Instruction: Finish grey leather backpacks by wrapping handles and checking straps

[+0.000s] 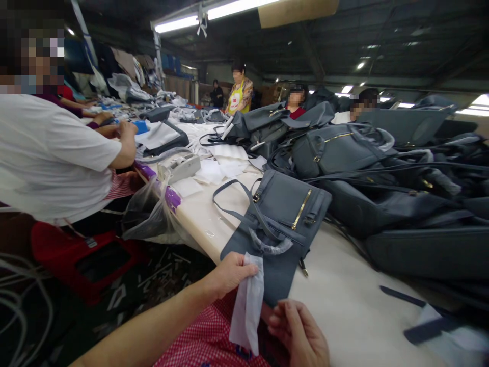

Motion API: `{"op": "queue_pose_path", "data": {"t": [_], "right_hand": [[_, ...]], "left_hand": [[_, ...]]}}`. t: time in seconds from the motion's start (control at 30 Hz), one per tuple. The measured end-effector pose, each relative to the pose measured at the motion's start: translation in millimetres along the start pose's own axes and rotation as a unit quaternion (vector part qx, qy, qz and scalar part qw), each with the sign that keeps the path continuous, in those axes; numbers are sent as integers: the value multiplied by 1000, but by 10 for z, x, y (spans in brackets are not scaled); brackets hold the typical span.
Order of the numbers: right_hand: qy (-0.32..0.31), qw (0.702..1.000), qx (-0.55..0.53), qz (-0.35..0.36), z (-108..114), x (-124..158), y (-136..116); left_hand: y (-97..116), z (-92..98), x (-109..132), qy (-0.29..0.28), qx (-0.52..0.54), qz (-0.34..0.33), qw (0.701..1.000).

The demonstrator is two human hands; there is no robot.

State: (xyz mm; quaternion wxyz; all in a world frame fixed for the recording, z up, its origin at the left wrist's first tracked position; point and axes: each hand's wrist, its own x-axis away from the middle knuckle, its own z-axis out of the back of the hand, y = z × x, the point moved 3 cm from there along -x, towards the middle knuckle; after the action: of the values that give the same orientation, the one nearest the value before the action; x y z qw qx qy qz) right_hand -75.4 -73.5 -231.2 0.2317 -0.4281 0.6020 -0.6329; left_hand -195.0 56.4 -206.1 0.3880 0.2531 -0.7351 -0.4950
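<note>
My left hand [236,275] pinches the top of a folded white strip [248,311], which looks like thin paper or soft cloth and hangs over my lap. To its right, my right hand [298,331] has its fingers curled together, with nothing visible in them, apart from the strip. Just beyond both hands a dark grey handbag [286,204] lies on the table, its flap [277,275] spread towards me. The bag has a gold zipper, a strap looped to the left and a handle [271,247] wrapped in clear film.
Similar grey bags [344,153] are heaped on the right of the table [344,285]. White paper sheets [217,168] and a tape dispenser [181,165] lie at the back left. A co-worker in a white shirt [57,153] works at left, near a red stool [84,260]. Dark strips [431,329] lie front right.
</note>
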Motion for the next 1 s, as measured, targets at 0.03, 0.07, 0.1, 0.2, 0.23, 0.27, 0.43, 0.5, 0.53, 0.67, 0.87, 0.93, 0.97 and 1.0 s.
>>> {"op": "queue_pose_path", "data": {"t": [0.03,0.07,0.1,0.2,0.23,0.27,0.43,0.5,0.53,0.67,0.87,0.93,0.97,1.0], "right_hand": [[-25,999,-18,-19,-74,-59,-70],[-57,998,-19,-27,-157,-109,-127],[-87,996,-11,-27,-238,-150,-165],[-119,993,10,-18,-397,-241,-161],[-117,993,13,-17,-420,-262,-130],[-113,993,15,-17,-432,-277,-95],[-120,993,-1,7,-456,-251,25],[-124,992,-27,23,-472,-218,34],[-122,992,-38,27,-476,-204,37],[-145,985,-95,-6,-491,-152,40],[-165,965,-186,-78,-471,-31,8],[-148,965,-201,-77,-447,1,-4],[-145,966,-200,-78,-436,12,-6],[-144,967,-196,-81,-425,19,-8]], "left_hand": [[13,-9,7,-1,-11,-5,1000],[28,-16,13,-1,-26,-12,1000],[44,-17,18,4,-46,-23,999],[81,7,19,32,-129,-74,988],[83,17,15,38,-156,-89,983],[78,27,9,42,-180,-101,978],[24,50,-30,39,-164,-88,982],[-4,35,-45,4,-86,-16,996],[-11,24,-48,-17,-47,20,999],[14,-14,-55,-98,78,112,986],[48,-15,-38,-234,243,202,920],[44,23,-29,-259,260,205,907],[43,43,-25,-275,261,199,903],[42,62,-22,-289,259,190,902]]}}
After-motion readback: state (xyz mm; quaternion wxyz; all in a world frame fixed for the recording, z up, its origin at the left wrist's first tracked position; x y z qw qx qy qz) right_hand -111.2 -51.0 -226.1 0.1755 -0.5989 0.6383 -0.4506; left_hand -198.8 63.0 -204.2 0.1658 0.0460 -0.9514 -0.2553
